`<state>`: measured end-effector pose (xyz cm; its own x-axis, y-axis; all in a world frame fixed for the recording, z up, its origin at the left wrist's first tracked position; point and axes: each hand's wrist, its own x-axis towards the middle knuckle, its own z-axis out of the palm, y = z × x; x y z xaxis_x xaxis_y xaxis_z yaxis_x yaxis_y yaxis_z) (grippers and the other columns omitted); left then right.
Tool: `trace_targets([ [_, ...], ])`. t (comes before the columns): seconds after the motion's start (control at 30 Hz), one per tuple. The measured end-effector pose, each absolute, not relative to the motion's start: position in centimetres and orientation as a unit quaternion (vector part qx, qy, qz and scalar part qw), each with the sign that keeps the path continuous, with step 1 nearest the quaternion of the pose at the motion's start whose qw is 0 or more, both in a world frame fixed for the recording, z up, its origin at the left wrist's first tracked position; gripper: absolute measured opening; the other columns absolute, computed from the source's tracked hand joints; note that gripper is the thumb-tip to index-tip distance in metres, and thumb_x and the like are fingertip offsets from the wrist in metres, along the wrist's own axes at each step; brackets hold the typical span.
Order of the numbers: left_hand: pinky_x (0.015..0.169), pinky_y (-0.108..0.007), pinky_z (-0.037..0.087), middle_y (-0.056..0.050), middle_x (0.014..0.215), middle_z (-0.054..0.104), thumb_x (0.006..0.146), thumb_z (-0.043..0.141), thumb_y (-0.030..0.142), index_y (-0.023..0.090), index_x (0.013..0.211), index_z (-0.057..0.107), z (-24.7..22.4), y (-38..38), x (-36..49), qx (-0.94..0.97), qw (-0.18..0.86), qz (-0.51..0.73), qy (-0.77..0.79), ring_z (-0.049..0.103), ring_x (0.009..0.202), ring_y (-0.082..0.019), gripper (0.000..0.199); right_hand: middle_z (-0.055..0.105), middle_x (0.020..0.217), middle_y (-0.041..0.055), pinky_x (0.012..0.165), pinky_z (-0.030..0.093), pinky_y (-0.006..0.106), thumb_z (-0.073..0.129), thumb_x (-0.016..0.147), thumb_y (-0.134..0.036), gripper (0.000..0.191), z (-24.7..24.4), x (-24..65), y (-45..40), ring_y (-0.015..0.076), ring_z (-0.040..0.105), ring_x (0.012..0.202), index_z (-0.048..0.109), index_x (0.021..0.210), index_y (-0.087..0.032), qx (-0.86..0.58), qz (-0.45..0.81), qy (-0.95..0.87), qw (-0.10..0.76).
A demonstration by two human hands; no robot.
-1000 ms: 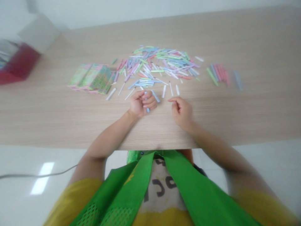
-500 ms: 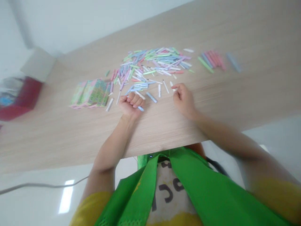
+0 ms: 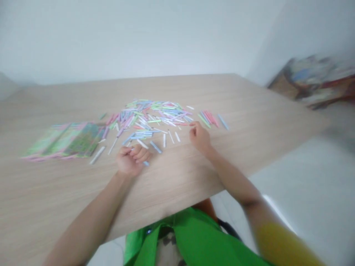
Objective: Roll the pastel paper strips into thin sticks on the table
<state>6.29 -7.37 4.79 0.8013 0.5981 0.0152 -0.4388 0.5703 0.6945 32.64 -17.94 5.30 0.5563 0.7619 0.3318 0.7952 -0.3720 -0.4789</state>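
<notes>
My left hand [image 3: 133, 159] is closed around a slim blue pen [image 3: 145, 163], whose end pokes out below the fist. It rests near the front of the pile. To its right, my right hand [image 3: 200, 136] is curled with thumb and forefinger close together; whether anything sits between them is hidden. Beyond both hands spreads a heap of pastel pens and pen parts [image 3: 158, 111]. A loose blue piece [image 3: 155, 147] and a white piece [image 3: 164, 140] lie between the hands. Past my right hand is a row of red pens [image 3: 211, 119].
Flat patterned packs [image 3: 69, 140] lie at the left on the wooden table [image 3: 249, 111]. A single blue pen [image 3: 223, 121] lies right of the red row. Blurred items [image 3: 318, 77] stand beyond the table's right side, and a wall rises behind it.
The view has swung to the right and up. My right hand has shifted away from a small white piece, toward the red row. My left fist still holds the blue pen.
</notes>
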Motion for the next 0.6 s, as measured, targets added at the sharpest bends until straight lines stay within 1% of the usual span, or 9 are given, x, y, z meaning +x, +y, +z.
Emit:
trace_targets([
  [0.07,0.046,-0.028,0.03,0.007,0.044,0.009,0.069,0.059,0.037,0.021,0.05,0.016,4.8,-8.0,6.4,0.37,0.89,0.254,0.079,0.017,0.036,-0.007,0.05,0.073,0.086,0.009,0.069,0.042,0.029,0.038,0.095,-0.022,0.035,6.5,34.2,-16.4,0.023,0.067,0.08,0.063,0.118,-0.017,-0.844,-0.05,-0.469,0.256],
  [0.13,0.046,-0.027,0.028,0.007,0.044,0.01,0.069,0.06,0.037,0.021,0.049,0.018,4.6,-8.7,6.7,0.372,0.899,0.223,0.059,0.017,0.036,-0.007,0.05,0.075,0.101,0.0137,0.075,0.046,0.031,0.034,0.099,-0.024,0.038,6.9,35.2,-14.3,0.0253,0.07,0.092,0.063,0.122,-0.017,-0.849,-0.062,-0.496,0.174],
  [0.2,0.047,-0.027,0.025,0.007,0.044,0.012,0.07,0.06,0.037,0.021,0.049,0.019,4.2,-9.2,7.2,0.367,0.906,0.206,0.048,0.018,0.037,-0.007,0.048,0.074,0.114,0.0169,0.08,0.048,0.032,0.032,0.1,-0.024,0.04,6.7,35.6,-12.0,0.0268,0.07,0.103,0.061,0.127,-0.015,-0.832,-0.053,-0.547,0.075],
  [0.27,0.047,-0.026,0.022,0.007,0.044,0.013,0.071,0.059,0.037,0.021,0.05,0.021,3.5,-9.6,7.6,0.363,0.91,0.197,0.039,0.019,0.038,-0.007,0.046,0.073,0.119,0.0174,0.086,0.049,0.033,0.036,0.1,-0.025,0.039,6.4,35.9,-9.9,0.0279,0.069,0.109,0.062,0.127,-0.015,-0.807,-0.04,-0.589,0.021],
  [0.43,0.046,-0.026,0.014,0.006,0.044,0.019,0.074,0.057,0.037,0.021,0.05,0.028,1.6,-10.2,8.4,0.381,0.907,0.181,0.022,0.018,0.039,-0.007,0.041,0.072,0.124,0.019,0.093,0.048,0.037,0.048,0.098,-0.03,0.04,7.0,37.2,-6.0,0.0311,0.067,0.117,0.064,0.131,-0.016,-0.757,-0.03,-0.65,-0.062],
  [0.53,0.044,-0.025,0.01,0.006,0.043,0.021,0.073,0.058,0.039,0.021,0.05,0.03,0.9,-10.3,8.8,0.408,0.896,0.176,0.017,0.017,0.038,-0.006,0.041,0.071,0.125,0.0205,0.095,0.048,0.038,0.05,0.096,-0.027,0.043,7.5,37.8,-4.0,0.0321,0.067,0.119,0.062,0.135,-0.015,-0.735,-0.038,-0.67,-0.097],
  [0.6,0.044,-0.025,0.009,0.006,0.043,0.023,0.073,0.058,0.041,0.021,0.049,0.031,0.5,-10.2,8.9,0.432,0.885,0.173,0.02,0.018,0.038,-0.006,0.042,0.072,0.123,0.0217,0.094,0.048,0.038,0.051,0.095,-0.025,0.042,7.3,37.9,-2.8,0.0324,0.068,0.117,0.063,0.134,-0.014,-0.723,-0.042,-0.68,-0.115],
])
